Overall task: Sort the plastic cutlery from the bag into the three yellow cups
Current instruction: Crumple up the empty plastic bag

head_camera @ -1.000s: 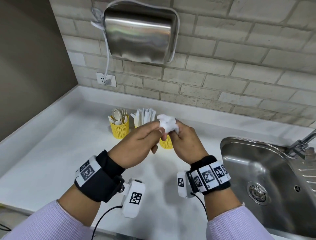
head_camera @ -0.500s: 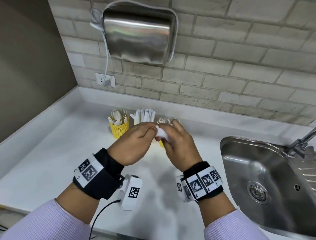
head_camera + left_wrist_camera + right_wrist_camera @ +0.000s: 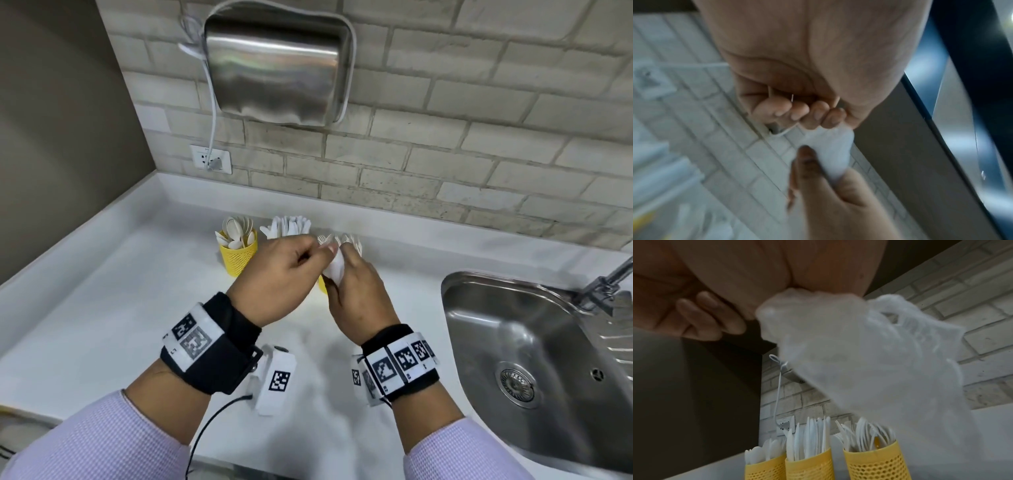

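Note:
Both hands meet above the white counter, in front of the cups. My left hand (image 3: pixel 318 251) pinches the top of a crumpled white plastic bag (image 3: pixel 334 270), and my right hand (image 3: pixel 342 274) grips it from below. The left wrist view shows the curled left fingers (image 3: pixel 807 113) on the bag (image 3: pixel 832 154). Three yellow cups stand in a row by the wall: spoons in the left cup (image 3: pixel 764 467), knives in the middle cup (image 3: pixel 809 465), forks in the right cup (image 3: pixel 875 465). The bag (image 3: pixel 879 361) hangs above them. From the head camera, my hands hide most of the middle and right cups.
A steel sink (image 3: pixel 513 342) with a tap (image 3: pixel 609 284) is set into the counter on the right. A metal hand dryer (image 3: pixel 277 68) hangs on the brick wall above the cups, its cord plugged into a socket (image 3: pixel 210 159). A dark wall closes the left side.
The bag stuck up loosely above my hands a second ago. It is now squeezed into a smaller wad between them, and my hands have shifted slightly.

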Tool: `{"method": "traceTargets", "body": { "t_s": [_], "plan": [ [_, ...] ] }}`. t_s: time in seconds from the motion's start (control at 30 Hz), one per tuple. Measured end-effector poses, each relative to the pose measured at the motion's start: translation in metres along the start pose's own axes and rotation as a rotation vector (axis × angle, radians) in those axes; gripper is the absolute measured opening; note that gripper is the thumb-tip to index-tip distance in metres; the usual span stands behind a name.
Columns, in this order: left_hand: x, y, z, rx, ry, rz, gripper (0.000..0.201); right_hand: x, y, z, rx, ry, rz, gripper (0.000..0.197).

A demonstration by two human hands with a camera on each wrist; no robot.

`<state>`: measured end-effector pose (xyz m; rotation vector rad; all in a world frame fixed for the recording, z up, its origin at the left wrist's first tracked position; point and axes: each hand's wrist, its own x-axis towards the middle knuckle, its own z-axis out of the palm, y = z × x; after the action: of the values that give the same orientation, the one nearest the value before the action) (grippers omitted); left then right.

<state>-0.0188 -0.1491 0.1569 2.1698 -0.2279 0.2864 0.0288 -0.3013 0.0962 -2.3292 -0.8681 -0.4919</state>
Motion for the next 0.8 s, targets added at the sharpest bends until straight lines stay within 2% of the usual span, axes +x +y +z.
{"method": "traceTargets", "body": {
  "t_s": [0.03, 0.1, 0.17, 0.27, 0.33, 0.4, 0.43, 0.5, 0.57, 0.6, 0.67, 0.8],
  "plan": [
    [0.001, -0.001, -0.002, 0.075, 0.029, -0.044, 0.054, 0.001, 0.001, 0.000, -0.054, -0.010, 0.016, 0.037],
    [0.002, -0.003, -0.004, 0.259, -0.021, -0.142, 0.063, 0.003, 0.007, -0.003, -0.161, -0.028, 0.048, 0.042],
    [0.002, -0.007, -0.002, 0.294, -0.136, -0.139, 0.053, 0.006, 0.013, -0.007, -0.214, -0.031, 0.061, 0.038],
    [0.000, -0.011, 0.004, 0.052, -0.240, -0.099, 0.039, 0.010, 0.017, -0.012, -0.219, -0.055, 0.048, 0.031],
    [-0.001, -0.004, 0.007, -0.319, -0.252, -0.194, 0.038, 0.011, 0.017, -0.010, -0.176, -0.077, 0.037, 0.030],
    [0.002, 0.000, 0.008, -0.548, -0.225, -0.239, 0.036, 0.011, 0.015, -0.005, -0.078, -0.070, 0.032, 0.023],
    [0.004, -0.001, 0.009, -0.555, -0.200, -0.204, 0.036, 0.011, 0.011, -0.002, -0.007, -0.059, 0.036, 0.025],
    [0.007, -0.005, 0.011, -0.500, -0.127, -0.102, 0.036, 0.008, 0.001, 0.006, 0.122, -0.048, 0.074, 0.026],
    [0.010, -0.009, 0.008, -0.460, -0.024, -0.100, 0.034, 0.003, -0.010, 0.015, 0.215, -0.096, 0.138, 0.024],
    [0.011, -0.013, 0.007, -0.446, 0.026, -0.112, 0.031, -0.001, -0.014, 0.018, 0.246, -0.144, 0.155, 0.030],
    [0.011, -0.020, 0.005, -0.369, 0.103, -0.092, 0.025, -0.009, -0.020, 0.019, 0.253, -0.251, 0.156, 0.043],
    [0.010, -0.036, 0.002, -0.185, 0.122, -0.041, 0.015, -0.017, -0.024, 0.003, 0.146, -0.384, 0.186, 0.044]
  ]
}}
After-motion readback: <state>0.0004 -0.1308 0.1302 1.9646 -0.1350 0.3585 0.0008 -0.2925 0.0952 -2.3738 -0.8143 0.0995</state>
